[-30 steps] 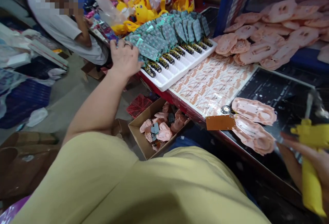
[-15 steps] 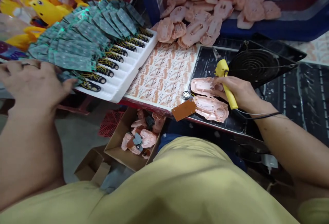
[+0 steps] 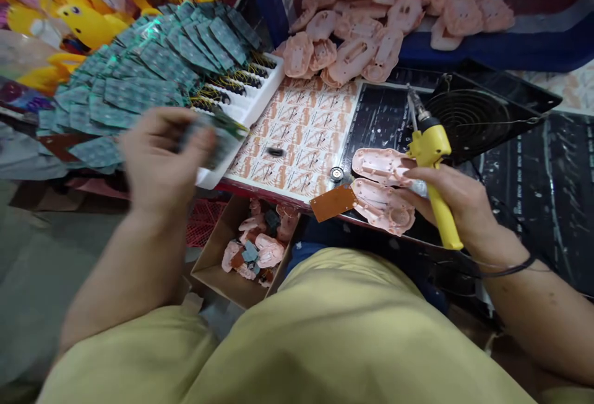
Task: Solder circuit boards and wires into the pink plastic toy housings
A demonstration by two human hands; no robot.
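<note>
My left hand (image 3: pixel 160 156) is closed around a green circuit board (image 3: pixel 216 138), blurred by motion, over the front of the white foam tray (image 3: pixel 266 91). More green circuit boards (image 3: pixel 148 91) with yellow wires overlap along that tray. My right hand (image 3: pixel 464 200) grips a yellow soldering gun (image 3: pixel 436 175), its metal tip pointing up and away. The fingers of this hand also reach the upper pink plastic shell half (image 3: pixel 378 163). Below it lies a second pink shell half (image 3: pixel 385 206), beside a brown circuit board (image 3: pixel 331 204) and a small round speaker (image 3: pixel 336 174).
A small dark piece (image 3: pixel 276 151) lies on the patterned sheet (image 3: pixel 297 119). Pink shells (image 3: pixel 357 39) are heaped by a blue crate (image 3: pixel 464 57). A black fan (image 3: pixel 468 119) stands behind my right hand. Below the table edge is a cardboard box (image 3: pixel 218 274) of parts; yellow toys (image 3: pixel 88 20) fill the far left.
My left hand has moved right from the tray's left end, now carrying a circuit board. The soldering gun has shifted right and nearer, and the shell halves slightly right. The small dark piece now shows.
</note>
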